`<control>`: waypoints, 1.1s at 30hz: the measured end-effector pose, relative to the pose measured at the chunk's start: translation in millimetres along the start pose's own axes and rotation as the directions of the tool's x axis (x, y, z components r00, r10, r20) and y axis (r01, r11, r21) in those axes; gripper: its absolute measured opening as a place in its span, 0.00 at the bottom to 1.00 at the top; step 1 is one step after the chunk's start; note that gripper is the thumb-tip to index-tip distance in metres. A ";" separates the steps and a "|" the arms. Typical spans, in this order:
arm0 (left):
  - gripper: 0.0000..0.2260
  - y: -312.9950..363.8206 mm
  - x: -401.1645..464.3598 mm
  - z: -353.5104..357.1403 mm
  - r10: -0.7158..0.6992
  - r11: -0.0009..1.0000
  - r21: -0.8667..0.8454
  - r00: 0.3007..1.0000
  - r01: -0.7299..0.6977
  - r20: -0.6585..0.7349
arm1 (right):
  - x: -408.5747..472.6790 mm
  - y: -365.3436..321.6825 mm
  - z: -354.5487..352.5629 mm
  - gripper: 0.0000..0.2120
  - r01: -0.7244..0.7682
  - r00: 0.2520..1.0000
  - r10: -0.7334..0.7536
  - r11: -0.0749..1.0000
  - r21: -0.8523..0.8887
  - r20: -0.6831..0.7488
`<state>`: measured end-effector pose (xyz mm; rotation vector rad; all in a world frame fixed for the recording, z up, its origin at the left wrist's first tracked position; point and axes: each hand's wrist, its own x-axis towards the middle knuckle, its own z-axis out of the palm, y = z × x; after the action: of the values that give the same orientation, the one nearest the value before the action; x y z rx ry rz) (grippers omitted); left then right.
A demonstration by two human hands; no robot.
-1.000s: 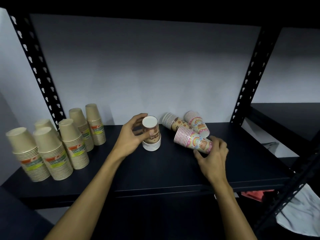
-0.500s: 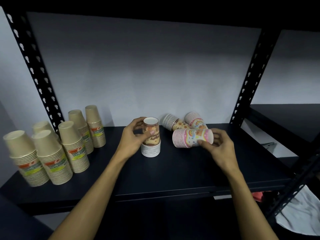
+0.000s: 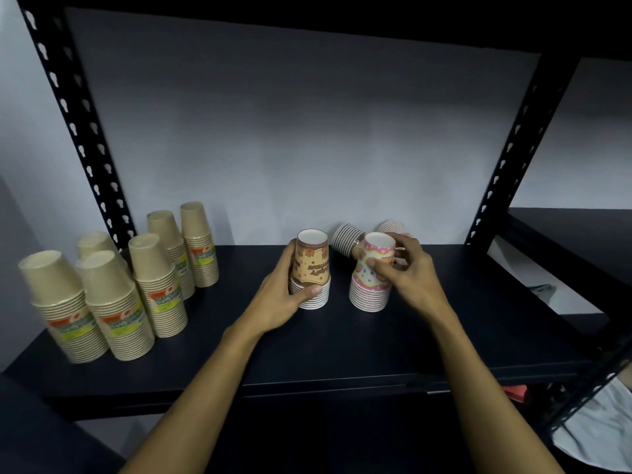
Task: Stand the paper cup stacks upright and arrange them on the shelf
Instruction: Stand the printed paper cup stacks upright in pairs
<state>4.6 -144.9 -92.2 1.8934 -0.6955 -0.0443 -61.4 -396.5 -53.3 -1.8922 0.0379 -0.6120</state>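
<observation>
A brown printed cup stack [image 3: 312,265] stands mouth-down on the black shelf [image 3: 342,340], with my left hand [image 3: 284,295] wrapped around its left side. Beside it a pink printed cup stack [image 3: 371,285] also stands mouth-down, and my right hand [image 3: 408,271] grips its upper part. Behind them two more printed stacks lie on their sides: one with brown dots [image 3: 349,237] and a pink one [image 3: 393,227], partly hidden by my right hand.
Several tan cup stacks [image 3: 157,285] stand mouth-down on the shelf's left part. Black perforated uprights rise at the left [image 3: 78,131] and right [image 3: 513,148]. A pale wall closes the back. A lower shelf [image 3: 564,234] lies to the right.
My right hand lifted the pink stack off the shelf and turned it from lying sideways to standing mouth-down. My left hand slid lower on the brown stack.
</observation>
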 end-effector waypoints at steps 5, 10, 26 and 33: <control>0.46 -3.8 -0.3 0.7 -0.053 0.998 -0.026 0.999 0.053 -0.009 | -25.1 23.1 7.6 0.34 -0.061 0.998 0.061 0.997 0.057 -0.012; 0.46 -14.3 4.0 -1.9 -0.105 0.988 -0.111 0.993 0.110 0.054 | -41.9 38.4 15.0 0.38 -0.070 0.996 0.067 0.996 -0.049 -0.056; 0.33 -17.1 5.7 8.9 -0.146 0.989 -0.037 0.989 0.146 -0.011 | -43.1 39.0 19.2 0.32 -0.074 0.996 0.067 0.987 -0.141 -0.052; 0.35 -8.7 1.0 10.8 -0.119 0.992 0.037 0.992 0.118 0.030 | -42.5 37.8 13.0 0.47 -0.076 0.996 0.078 0.996 -0.047 0.031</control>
<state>5.6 -152.1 -104.0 1.9698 -0.6082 -0.1386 -82.9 -387.6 -106.8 -1.9355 0.1041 -0.5317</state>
